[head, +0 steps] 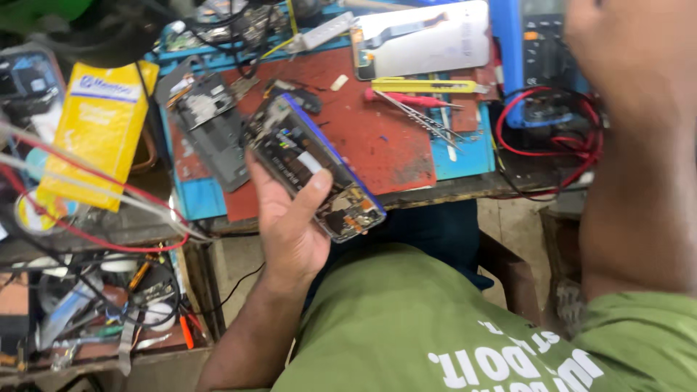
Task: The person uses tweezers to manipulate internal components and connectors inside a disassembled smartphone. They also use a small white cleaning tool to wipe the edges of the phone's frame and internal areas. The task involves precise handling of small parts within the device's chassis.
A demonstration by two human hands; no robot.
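Observation:
My left hand (289, 226) holds an opened phone (314, 168) with a blue frame, its circuit boards and parts exposed. The thumb lies across its lower half and the fingers wrap behind it. The phone hangs tilted over the front edge of the red and blue work mat (377, 141). My right arm (628, 167) rises along the right side of the view, blurred; its hand is out of sight. I wear a green shirt (406, 327).
On the mat lie a second dismantled phone (210, 127), a white phone back cover (428, 40), a yellow utility knife (425, 86), a red screwdriver (410, 98) and tweezers (425, 120). A blue multimeter (541, 58) with red leads stands right. A yellow packet (98, 131) and tangled wires sit left.

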